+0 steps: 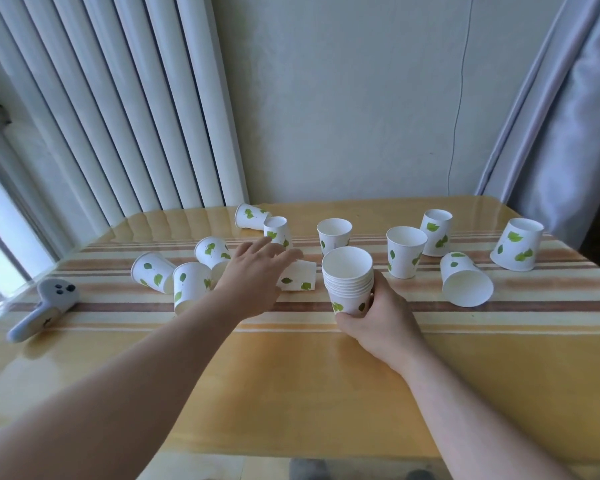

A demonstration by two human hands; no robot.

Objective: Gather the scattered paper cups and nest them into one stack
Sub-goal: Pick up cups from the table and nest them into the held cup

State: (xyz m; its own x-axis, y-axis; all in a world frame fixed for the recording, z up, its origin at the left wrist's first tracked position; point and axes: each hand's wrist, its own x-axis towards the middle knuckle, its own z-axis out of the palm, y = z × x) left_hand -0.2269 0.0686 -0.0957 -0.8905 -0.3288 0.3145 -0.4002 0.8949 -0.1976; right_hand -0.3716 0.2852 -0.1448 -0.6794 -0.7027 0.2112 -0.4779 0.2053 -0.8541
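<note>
Controller of pale grey plastic (42,308), with three dark buttons on its rounded head, lies at the near left of the glossy yellow wooden tabletop (291,393), across which runs a band of brown, orange and cream stripes. Right of it sits a cluster of white paper cups printed with green leaves (187,271), some tipped on their sides, two more lying farther back. The left hand (253,278) reaches over them with fingers straight and spread, its grip released, hovering above one cup lying on its side (300,277). Just right, the right hand (378,317) has its grip wrapped around the base of the nested stack of leaf-printed paper cups (349,278), held upright near the tabletop's middle, rims layered tightly. Beyond and to the right stand two upright cups, two inverted ones, and one on its side showing its plain white inside. Behind are white ribbed radiator columns (118,116), a plain wall with a thin dangling cord, and a grey curtain (568,116) at far right.
</note>
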